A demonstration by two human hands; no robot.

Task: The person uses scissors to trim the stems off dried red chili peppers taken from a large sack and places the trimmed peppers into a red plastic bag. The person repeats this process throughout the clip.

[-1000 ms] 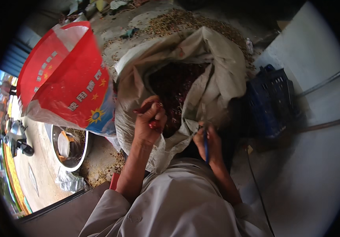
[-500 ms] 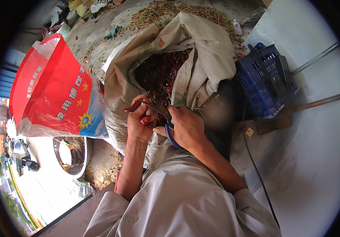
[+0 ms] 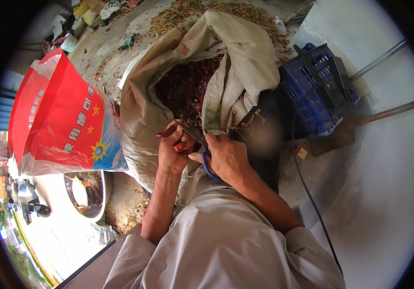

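Note:
My left hand is closed around a few dried red chilies, their ends poking out between the fingers. Blue-handled scissors sit in my right hand, with the fingers wrapped about the handles. Their dark blades reach across to my left fingertips; whether they touch a chili there is hard to make out. Both hands are over the near rim of a pale woven sack. Inside its mouth lies a heap of dark red chilies.
On the left stands a red and blue printed bag, with a white round tub below it. A blue plastic crate is at the right by a pale wall. Cut stems litter the floor behind the sack. A black cable runs down the right.
The view has shifted slightly, so the sack, bag and crate appear a little further left. The scissor blades now cover the chili tip at my left fingertips. Both hands keep their grip.

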